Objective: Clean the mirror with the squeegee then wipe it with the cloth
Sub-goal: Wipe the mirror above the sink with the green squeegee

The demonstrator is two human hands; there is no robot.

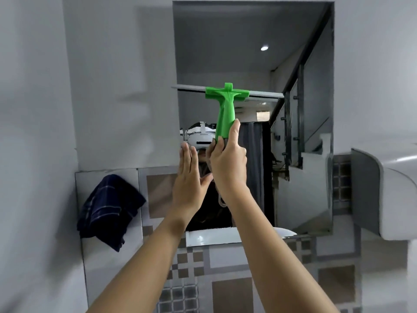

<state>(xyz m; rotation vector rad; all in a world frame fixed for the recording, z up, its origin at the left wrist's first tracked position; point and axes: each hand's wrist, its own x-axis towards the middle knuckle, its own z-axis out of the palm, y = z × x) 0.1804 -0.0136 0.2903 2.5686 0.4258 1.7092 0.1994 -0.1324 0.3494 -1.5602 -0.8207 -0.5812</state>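
A tall rectangular mirror [293,64] hangs on the white wall ahead. My right hand [228,161] grips the lower end of a green squeegee [224,109], held upright, its long grey blade lying level across the mirror's middle. My left hand [189,179] is raised just left of it, palm flat, fingers straight and together, thumb apart, holding nothing, in front of the mirror's lower left part. A dark blue checked cloth [110,211] hangs on the tiled wall to the lower left of the mirror.
A white fixture [388,195] juts out from the wall at the right, level with the mirror's lower part. Grey and brown patterned tiles [225,290] cover the wall below. The mirror reflects a stair rail, a ceiling light and a person wearing a headset.
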